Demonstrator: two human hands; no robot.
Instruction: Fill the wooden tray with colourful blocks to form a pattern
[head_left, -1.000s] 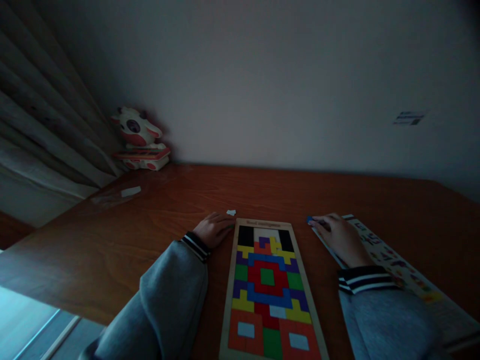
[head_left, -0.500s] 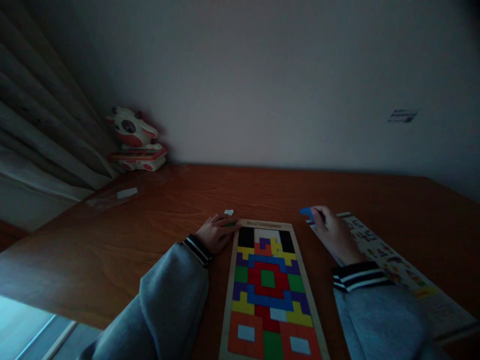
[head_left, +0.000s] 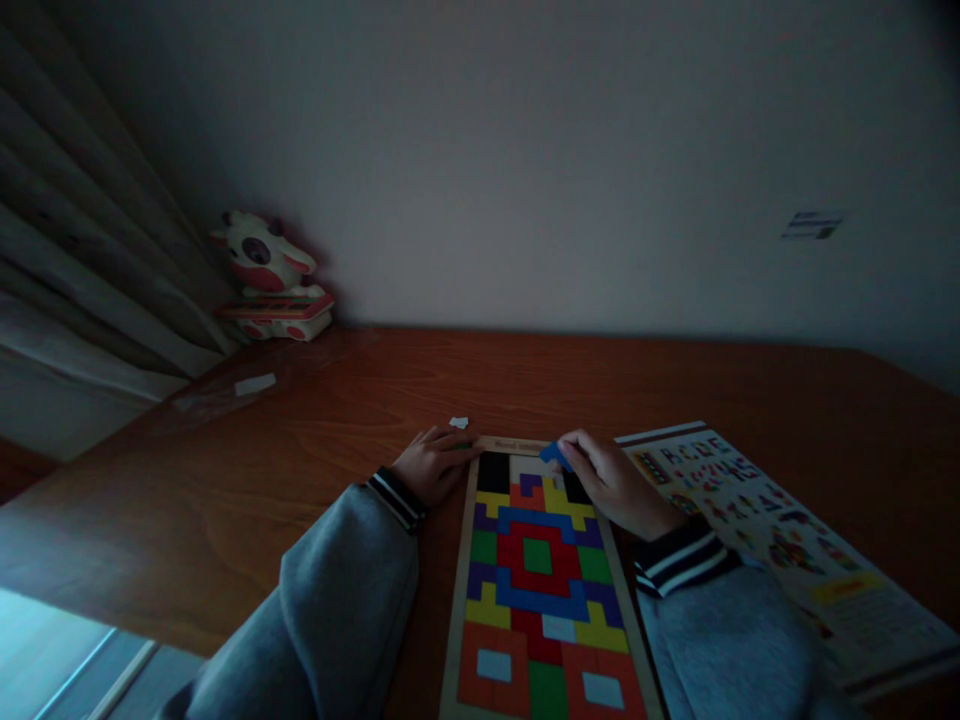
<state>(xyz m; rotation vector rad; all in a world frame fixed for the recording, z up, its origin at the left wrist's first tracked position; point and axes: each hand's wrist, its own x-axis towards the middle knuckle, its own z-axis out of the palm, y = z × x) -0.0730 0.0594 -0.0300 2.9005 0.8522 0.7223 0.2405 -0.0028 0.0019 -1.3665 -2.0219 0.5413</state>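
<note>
A wooden puzzle board (head_left: 536,520) lies in front of me, filled with coloured block pieces in red, blue, yellow, green, purple and orange. Dark and white areas show at its far end. My right hand (head_left: 611,485) pinches a blue puzzle piece (head_left: 553,455) above the far right part of the board. Its fingers hide some of the dark area there. My left hand (head_left: 435,465) lies flat by the far left corner, fingers stretched out and their tips at the frame. A bit of green (head_left: 459,445) peeks out beside those fingers; its shape is hidden.
A printed pattern sheet (head_left: 795,530) lies right of the board, partly under my right sleeve. Small white scraps (head_left: 459,422) sit beyond my left hand. A cow-shaped toy keyboard (head_left: 274,275) stands at the back left of the wooden table (head_left: 337,400), near a curtain.
My right hand has moved left from over the pattern sheet to above the board's far end, carrying the blue puzzle piece. More of the sheet shows. My left hand stays put.
</note>
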